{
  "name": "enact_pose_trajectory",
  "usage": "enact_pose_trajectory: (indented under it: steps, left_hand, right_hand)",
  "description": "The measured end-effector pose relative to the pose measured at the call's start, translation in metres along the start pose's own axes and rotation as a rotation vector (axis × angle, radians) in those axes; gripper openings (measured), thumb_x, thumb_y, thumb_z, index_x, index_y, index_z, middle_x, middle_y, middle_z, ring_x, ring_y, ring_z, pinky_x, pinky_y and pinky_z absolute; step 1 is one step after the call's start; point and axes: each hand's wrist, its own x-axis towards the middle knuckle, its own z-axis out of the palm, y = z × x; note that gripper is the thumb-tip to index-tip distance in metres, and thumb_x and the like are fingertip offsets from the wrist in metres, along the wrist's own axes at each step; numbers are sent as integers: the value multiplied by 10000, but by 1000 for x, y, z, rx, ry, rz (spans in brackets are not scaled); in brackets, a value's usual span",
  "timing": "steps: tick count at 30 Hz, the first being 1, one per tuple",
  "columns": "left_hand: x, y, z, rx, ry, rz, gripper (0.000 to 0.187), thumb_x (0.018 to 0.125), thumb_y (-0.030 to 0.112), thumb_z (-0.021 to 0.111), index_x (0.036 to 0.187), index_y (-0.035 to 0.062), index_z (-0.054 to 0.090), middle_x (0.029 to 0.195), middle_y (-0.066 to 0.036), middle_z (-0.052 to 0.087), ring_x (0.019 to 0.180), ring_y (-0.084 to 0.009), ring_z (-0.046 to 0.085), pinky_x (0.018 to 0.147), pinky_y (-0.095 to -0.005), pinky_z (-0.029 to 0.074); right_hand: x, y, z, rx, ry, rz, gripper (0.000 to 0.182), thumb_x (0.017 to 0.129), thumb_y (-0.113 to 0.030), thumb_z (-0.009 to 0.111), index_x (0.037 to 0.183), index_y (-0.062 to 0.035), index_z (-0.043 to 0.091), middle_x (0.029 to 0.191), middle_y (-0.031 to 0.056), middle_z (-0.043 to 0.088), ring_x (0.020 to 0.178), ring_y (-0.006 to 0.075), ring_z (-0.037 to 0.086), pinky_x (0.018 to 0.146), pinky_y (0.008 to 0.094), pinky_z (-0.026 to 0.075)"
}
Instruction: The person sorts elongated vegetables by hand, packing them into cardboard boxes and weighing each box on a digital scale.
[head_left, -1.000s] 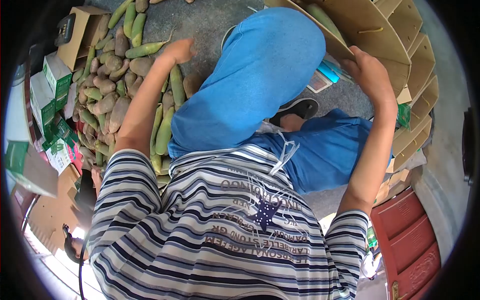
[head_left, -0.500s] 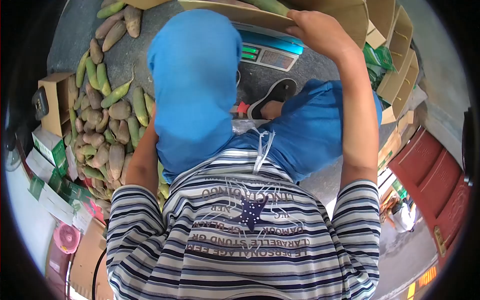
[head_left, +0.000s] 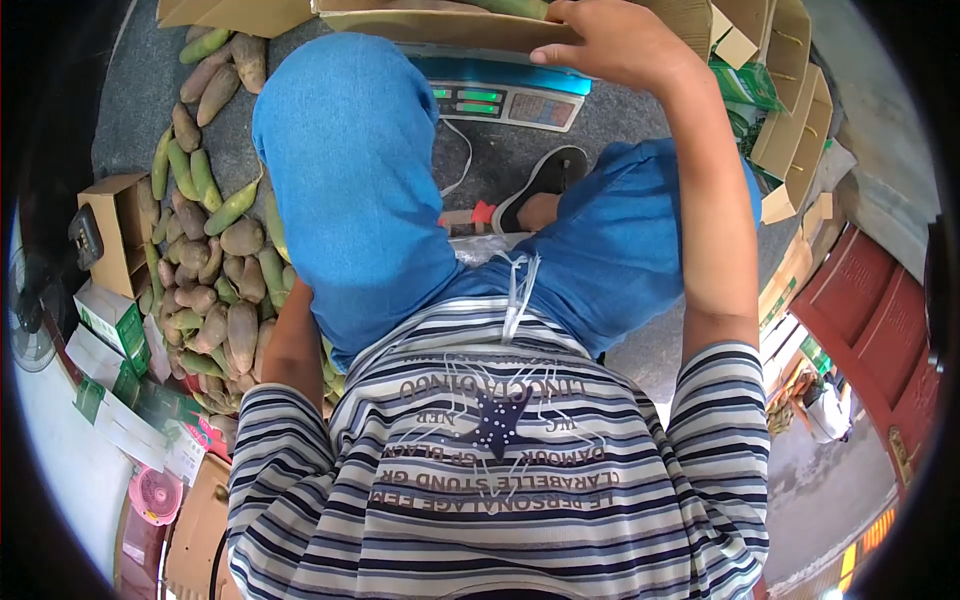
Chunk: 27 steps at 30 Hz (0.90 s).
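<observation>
My right hand (head_left: 610,42) is at the near wall of an open cardboard box (head_left: 440,28). Its thumb is stretched out along the outside of the wall, apart from the index finger, which lies at the rim; the other fingers are partly hidden. Inside the box, close to the fingertips, lies a long green vegetable (head_left: 510,7). Under the box is a digital scale (head_left: 500,103) with lit green displays. My left forearm (head_left: 292,340) reaches down behind my bent left knee, which hides the left hand.
A heap of long green and brown vegetables (head_left: 215,290) covers the floor at left. Beside it are a small cardboard box (head_left: 125,235), green-white cartons (head_left: 112,325) and a pink fan (head_left: 155,492). Open cartons (head_left: 790,120) line the right, near a red door (head_left: 850,320).
My right thumb has spread away from the fingers, and the hand sits slightly farther left and higher in view. The whole view has shifted a little. The left hand stays hidden.
</observation>
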Motion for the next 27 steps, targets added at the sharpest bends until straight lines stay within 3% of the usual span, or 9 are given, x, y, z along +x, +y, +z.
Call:
enact_pose_trajectory:
  steps: [3, 12, 16, 18, 20, 22, 24, 25, 27]
  left_hand:
    - [0, -5, 0, -54, 12, -27, 572, 769, 279, 656, 1241, 34, 446, 1144, -211, 534, 1033, -325, 541, 875, -380, 447]
    - [3, -12, -7, -340, 48, -81, 578, 772, 267, 666, 1250, 28, 444, 1131, -186, 548, 1018, -289, 555, 868, -356, 452]
    - [11, 9, -31, -816, 98, -20, 581, 774, 261, 670, 1254, 26, 442, 1125, -174, 555, 1012, -273, 561, 864, -345, 455]
    - [24, 40, -63, -1145, 132, 140, 582, 775, 258, 673, 1255, 25, 442, 1122, -168, 558, 1009, -265, 564, 863, -340, 456]
    - [11, 90, -114, -1214, 195, 408, 584, 775, 256, 675, 1257, 23, 441, 1119, -163, 562, 1006, -257, 567, 861, -335, 457]
    - [-54, 169, -179, -865, 406, 694, 538, 809, 215, 660, 1255, 1, 450, 1125, -115, 556, 1004, -189, 548, 858, -300, 445]
    - [-91, 214, -205, -672, 666, 729, 529, 803, 154, 667, 1253, -19, 449, 1144, -126, 553, 1010, -195, 546, 875, -314, 439]
    - [-127, 263, -239, -647, 776, 1029, 529, 790, 106, 676, 1250, -21, 446, 1144, -127, 553, 1009, -200, 545, 888, -322, 434]
    - [-158, 311, -260, -660, 795, 1285, 533, 764, 100, 699, 1233, -7, 469, 1130, -123, 559, 974, -204, 563, 857, -319, 450]
  right_hand:
    - [-3, -4, -10, 27, -49, 28, 511, 781, -492, 592, 910, 2, 608, 849, 219, 627, 862, 374, 597, 765, 440, 465]
    - [1, 0, 0, -34, 84, -9, 473, 842, -468, 525, 875, 1, 581, 831, 206, 622, 840, 361, 598, 727, 433, 470]
    - [5, -1, 13, -17, 140, 18, 395, 814, -381, 601, 1043, -60, 586, 899, 167, 632, 886, 329, 598, 763, 414, 472]
    - [7, 2, 17, -35, 114, 14, 427, 799, -419, 611, 1036, -64, 593, 910, 160, 634, 899, 322, 598, 768, 405, 475]
    - [9, 0, 19, -75, 57, 17, 383, 813, -379, 601, 1028, -62, 584, 936, 154, 626, 916, 324, 588, 780, 416, 471]
    - [11, 2, 25, -102, 37, -1, 363, 819, -362, 595, 1019, -60, 579, 937, 153, 621, 916, 328, 585, 781, 421, 469]
    - [11, 2, 25, -94, 40, -15, 321, 822, -321, 591, 997, -52, 571, 938, 154, 614, 917, 333, 580, 774, 430, 467]
    - [12, 3, 25, -93, 29, -8, 313, 822, -312, 590, 993, -50, 572, 932, 155, 615, 916, 334, 580, 770, 431, 467]
    - [14, 3, 25, -92, 12, 4, 296, 823, -299, 588, 982, -49, 574, 913, 158, 619, 907, 336, 583, 763, 434, 467]
